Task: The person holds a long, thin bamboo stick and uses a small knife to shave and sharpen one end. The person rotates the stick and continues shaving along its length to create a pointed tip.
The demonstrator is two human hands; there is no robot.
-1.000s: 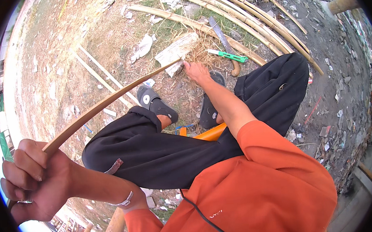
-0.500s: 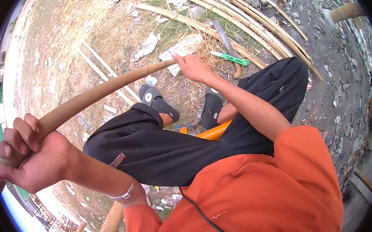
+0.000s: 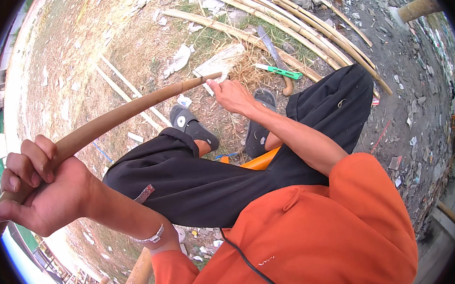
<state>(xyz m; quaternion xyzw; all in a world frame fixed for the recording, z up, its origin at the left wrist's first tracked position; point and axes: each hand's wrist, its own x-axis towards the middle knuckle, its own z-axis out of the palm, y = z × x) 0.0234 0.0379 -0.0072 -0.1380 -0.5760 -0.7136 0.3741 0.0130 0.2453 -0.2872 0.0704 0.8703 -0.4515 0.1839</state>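
Note:
A long tan bamboo pole slants from the left rim toward the middle, its thin far end raised above the ground. My left hand is closed around the thick near part, fingers over the top. At the thin end, my right hand is closed, fingertips close to the pole's tip. A small thin dark tip or mark shows on the pole beside these fingertips; what the fingers hold is too small to make out. Beyond my right hand lie a green box cutter and a saw with a curved wooden handle.
Several split bamboo lengths lie at the far right. Two thin pale strips lie on dry grass to the left. My sandalled feet are below the pole, with an orange seat beneath me. A round post stands at the right.
My right hand has moved slightly left and nearer to me, and the pole's tip now shows past its fingers. My left hand keeps its hold on the pole.

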